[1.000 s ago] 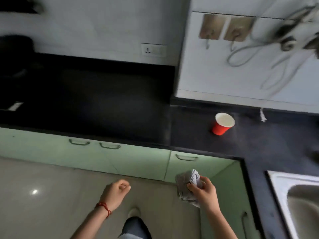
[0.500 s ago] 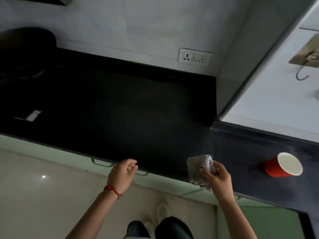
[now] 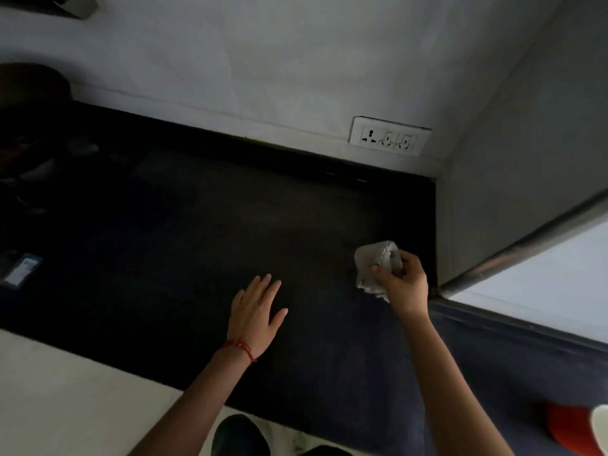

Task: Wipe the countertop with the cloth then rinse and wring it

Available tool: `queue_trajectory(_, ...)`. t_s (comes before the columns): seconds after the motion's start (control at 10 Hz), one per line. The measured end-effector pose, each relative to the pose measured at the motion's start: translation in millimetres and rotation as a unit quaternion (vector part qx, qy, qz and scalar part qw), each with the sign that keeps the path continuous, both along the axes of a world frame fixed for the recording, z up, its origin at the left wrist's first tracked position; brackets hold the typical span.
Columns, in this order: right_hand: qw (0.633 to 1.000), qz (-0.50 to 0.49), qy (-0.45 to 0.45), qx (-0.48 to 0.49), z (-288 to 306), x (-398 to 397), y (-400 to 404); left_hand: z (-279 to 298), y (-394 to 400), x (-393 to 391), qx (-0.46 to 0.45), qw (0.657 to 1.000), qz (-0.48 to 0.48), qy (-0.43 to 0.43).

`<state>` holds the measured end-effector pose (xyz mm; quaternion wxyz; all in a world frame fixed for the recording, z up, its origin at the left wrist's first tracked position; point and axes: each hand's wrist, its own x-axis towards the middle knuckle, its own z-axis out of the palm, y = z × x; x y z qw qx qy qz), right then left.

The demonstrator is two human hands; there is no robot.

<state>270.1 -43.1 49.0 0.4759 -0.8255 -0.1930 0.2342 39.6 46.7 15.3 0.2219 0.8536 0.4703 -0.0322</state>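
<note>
A black countertop (image 3: 184, 245) stretches across the middle of the view, bounded by a white wall at the back and a corner wall at the right. My right hand (image 3: 403, 284) grips a bunched grey cloth (image 3: 375, 261) over the counter's right end, close to the corner. Whether the cloth touches the surface I cannot tell. My left hand (image 3: 255, 312) is spread flat with straight fingers over the counter's middle, a red thread around its wrist.
A white socket plate (image 3: 390, 136) sits on the back wall. A red paper cup (image 3: 572, 429) lies at the bottom right on the side counter. A dark round object (image 3: 29, 93) and a small card (image 3: 21, 269) are at the counter's left.
I have come closer to the counter. My right hand carried the cloth forward over the counter toward the corner. My left hand uncurled and now lies spread over the counter.
</note>
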Motion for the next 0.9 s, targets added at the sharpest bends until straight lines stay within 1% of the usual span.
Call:
queue_trajectory(0.1, 0.998, 0.007, -0.053, -0.015, 2.0, 21.9, 39.2, -18.3, 10.8, 1.5, 0.007, 0.997, -0.031, 0.071)
queue_trajectory(0.2, 0.993, 0.006, -0.113, -0.03, -1.5, 47.6, 73.7, -29.6, 14.7, -5.4, 0.014, 0.991, -0.055, 0.122)
queue_trajectory(0.3, 0.966, 0.044, -0.245, -0.07, -7.2, 70.2, 102.0, -36.9, 14.9, -8.9, 0.009, 0.99, -0.051, 0.134)
queue_trajectory(0.4, 0.904, 0.114, -0.4, -0.097, -19.3, 85.7, 122.4, -36.7, 14.2, -7.8, 0.023, 0.99, -0.053, 0.132)
queue_trajectory(0.5, 0.87, 0.171, -0.446, -0.125, -44.0, 88.3, 128.0, -38.1, 14.8, -8.9, 0.03, 0.989, -0.054, 0.135)
queue_trajectory(0.6, 0.865, 0.202, -0.433, -0.154, -60.6, 79.1, 127.3, -39.9, 16.1, -9.0, 0.019, 0.988, -0.06, 0.141)
queue_trajectory(0.7, 0.889, 0.201, -0.384, -0.148, -59.4, 73.7, 124.7, -40.1, 17.1, -10.4, 0.02, 0.987, -0.061, 0.147)
queue_trajectory(0.8, 0.889, 0.237, -0.352, -0.172, -61.7, 74.4, 119.1, -42.5, 17.4, -11.8, 0.027, 0.986, -0.07, 0.148)
queue_trajectory(0.9, 0.883, 0.286, -0.314, -0.197, -54.1, 74.7, 117.3, -44.1, 15.6, -8.8, 0.024, 0.988, -0.049, 0.143)
